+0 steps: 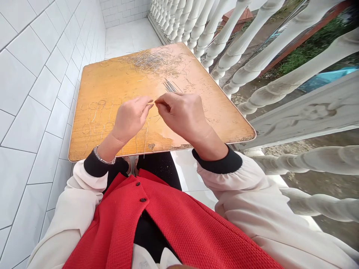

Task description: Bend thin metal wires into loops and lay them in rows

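Note:
Above the middle of a wooden tabletop (106, 82), my left hand (131, 114) and my right hand (182, 112) meet almost fingertip to fingertip. Both are pinched closed, and whatever thin thing lies between the fingers is too small to make out. Just beyond my right hand lies a small bundle of straight grey wires (171, 86). Farther back is a tangled heap of thin wires (150, 59). To the left of my left hand, thin wire loops with pale tails (95, 112) lie spread in rows, some partly hidden by the hand and wrist.
White balusters (221, 45) run close along the table's right side. A white tiled wall (36, 93) stands on the left. The tabletop's near edge has chipped veneer (162, 140). White floor (131, 35) shows beyond the table.

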The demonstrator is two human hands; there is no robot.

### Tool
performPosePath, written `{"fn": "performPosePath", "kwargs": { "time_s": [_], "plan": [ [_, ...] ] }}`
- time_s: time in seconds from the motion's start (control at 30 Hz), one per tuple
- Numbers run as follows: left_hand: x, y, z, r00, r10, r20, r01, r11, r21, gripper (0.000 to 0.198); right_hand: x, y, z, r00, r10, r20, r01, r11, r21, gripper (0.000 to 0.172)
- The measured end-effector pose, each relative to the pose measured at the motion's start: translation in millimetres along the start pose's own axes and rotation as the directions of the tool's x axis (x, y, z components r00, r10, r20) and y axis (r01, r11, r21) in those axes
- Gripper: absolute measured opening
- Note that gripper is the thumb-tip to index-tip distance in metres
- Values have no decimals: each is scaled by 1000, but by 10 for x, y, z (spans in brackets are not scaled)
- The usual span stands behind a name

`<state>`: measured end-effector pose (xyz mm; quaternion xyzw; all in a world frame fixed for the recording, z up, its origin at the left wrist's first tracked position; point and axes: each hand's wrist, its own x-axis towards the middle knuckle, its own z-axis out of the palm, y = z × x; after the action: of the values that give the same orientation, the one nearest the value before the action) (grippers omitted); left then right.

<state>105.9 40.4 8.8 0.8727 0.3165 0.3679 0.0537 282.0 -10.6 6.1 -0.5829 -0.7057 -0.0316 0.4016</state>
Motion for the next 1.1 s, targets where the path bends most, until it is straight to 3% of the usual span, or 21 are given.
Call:
{"fn": "performPosePath", "kwargs": {
  "time_s": [0.17,0.37,0.73,0.9,1.0,1.1],
  "plan": [
    [0,12,26,993,-113,-27,114,992,51,16,-31,20,97,998,-10,-59,5,997,-76,23],
    [-7,27,62,993,-65,-99,71,996,58,16,-61,22,131,994,24,-111,-30,998,-51,26],
    [-46,21,130,982,-163,-91,150,980,-130,15,-84,11,123,992,56,-115,-50,997,53,22],
    [-133,51,138,980,-190,-60,173,960,-219,29,-72,27,122,989,104,-104,-92,989,115,19],
    [-177,-4,54,990,-134,-31,124,968,-218,32,-70,50,126,989,113,-91,-99,984,145,19],
    [-152,-111,-89,998,53,42,-48,992,-120,25,-63,68,107,993,104,-57,-92,980,178,18]
  ]
}}
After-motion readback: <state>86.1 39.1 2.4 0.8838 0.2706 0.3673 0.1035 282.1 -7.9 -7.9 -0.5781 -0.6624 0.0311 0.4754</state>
